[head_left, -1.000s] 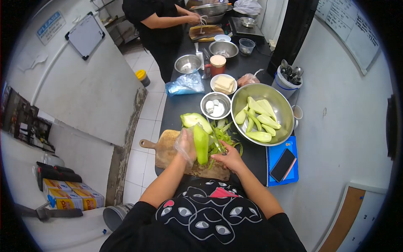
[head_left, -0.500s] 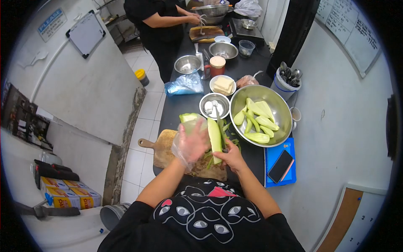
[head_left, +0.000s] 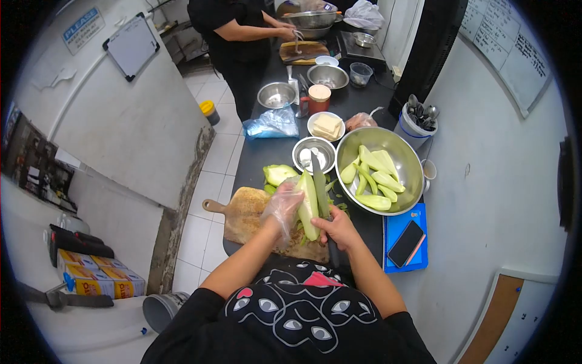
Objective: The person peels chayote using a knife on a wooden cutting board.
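Observation:
My left hand [head_left: 284,209], in a clear plastic glove, is closed on the left side of a pale green peeled vegetable [head_left: 308,206]. The vegetable stands lengthwise over the wooden board [head_left: 242,218]. A knife [head_left: 319,182] is in my right hand [head_left: 337,229], its blade pointing away from me along the vegetable's right side. My right fingers also come close to the vegetable's lower end. Beyond my left hand lies another green vegetable [head_left: 279,175]. Green peelings [head_left: 340,207] are scattered around the board's right part. Several peeled pieces lie in the big steel bowl [head_left: 413,185].
A small steel bowl [head_left: 314,155] with white pieces, a plate of pale blocks [head_left: 327,126], a blue plastic bag [head_left: 271,123] and a red mug [head_left: 319,99] stand farther back. A phone [head_left: 406,243] lies on a blue folder at right. Another person [head_left: 233,30] works at the far end.
The vegetable has been turned from its green side to a paler side. My left hand let go, opened beside it, and has closed on it again. The knife now points more upright.

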`<state>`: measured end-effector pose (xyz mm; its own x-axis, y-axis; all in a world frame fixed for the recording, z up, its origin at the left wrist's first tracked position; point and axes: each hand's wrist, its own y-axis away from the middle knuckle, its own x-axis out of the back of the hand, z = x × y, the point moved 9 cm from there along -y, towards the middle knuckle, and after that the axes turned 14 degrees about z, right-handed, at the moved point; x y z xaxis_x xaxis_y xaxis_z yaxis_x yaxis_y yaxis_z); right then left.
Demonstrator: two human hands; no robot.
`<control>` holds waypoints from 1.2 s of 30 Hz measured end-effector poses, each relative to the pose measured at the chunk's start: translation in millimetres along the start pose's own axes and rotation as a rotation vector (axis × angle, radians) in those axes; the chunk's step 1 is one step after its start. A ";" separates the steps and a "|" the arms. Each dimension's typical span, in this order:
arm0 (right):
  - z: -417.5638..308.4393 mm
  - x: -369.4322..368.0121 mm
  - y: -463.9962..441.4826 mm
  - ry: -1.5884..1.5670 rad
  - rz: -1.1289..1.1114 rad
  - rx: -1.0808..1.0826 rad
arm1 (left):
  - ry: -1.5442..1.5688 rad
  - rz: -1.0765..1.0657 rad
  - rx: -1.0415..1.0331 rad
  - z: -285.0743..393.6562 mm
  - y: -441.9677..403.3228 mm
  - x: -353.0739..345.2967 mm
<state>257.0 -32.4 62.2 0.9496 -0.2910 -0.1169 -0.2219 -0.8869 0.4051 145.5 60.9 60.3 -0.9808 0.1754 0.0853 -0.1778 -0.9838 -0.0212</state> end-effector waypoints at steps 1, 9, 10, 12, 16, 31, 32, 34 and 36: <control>0.5 -1.8 1.7 -0.021 -0.008 -0.010 | 0.141 0.092 0.198 -8.2 2.3 2.9; -18.2 -22.7 17.6 -0.249 -0.191 -0.118 | 0.550 -0.002 -0.086 67.1 9.6 0.4; -18.3 -22.6 14.7 -0.127 -0.132 -0.069 | 0.464 -0.010 -0.118 79.7 14.5 -0.8; -19.6 -22.4 10.7 0.117 -0.010 0.028 | 0.896 -0.077 0.288 42.6 18.0 -17.9; -34.7 -22.2 24.3 0.384 0.062 0.077 | 1.033 0.029 0.611 -2.9 14.5 -16.6; -44.4 19.4 42.8 0.894 0.400 0.662 | -0.026 0.231 -0.037 2.2 -5.7 24.4; -40.7 20.7 40.4 0.893 0.397 0.645 | -0.260 0.150 -0.064 -13.8 -8.2 18.7; -34.0 22.7 34.3 0.890 0.396 0.608 | -0.725 -0.024 -0.119 -52.7 -12.1 8.1; -15.7 28.7 17.4 0.841 0.407 0.537 | -0.589 -0.144 0.086 -65.0 1.3 -7.3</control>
<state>283.9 -50.5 80.1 0.5843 -0.4417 0.6808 -0.4293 -0.8801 -0.2026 147.3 60.7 -5.1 -0.7335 0.2819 0.6185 -0.2745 -0.9553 0.1099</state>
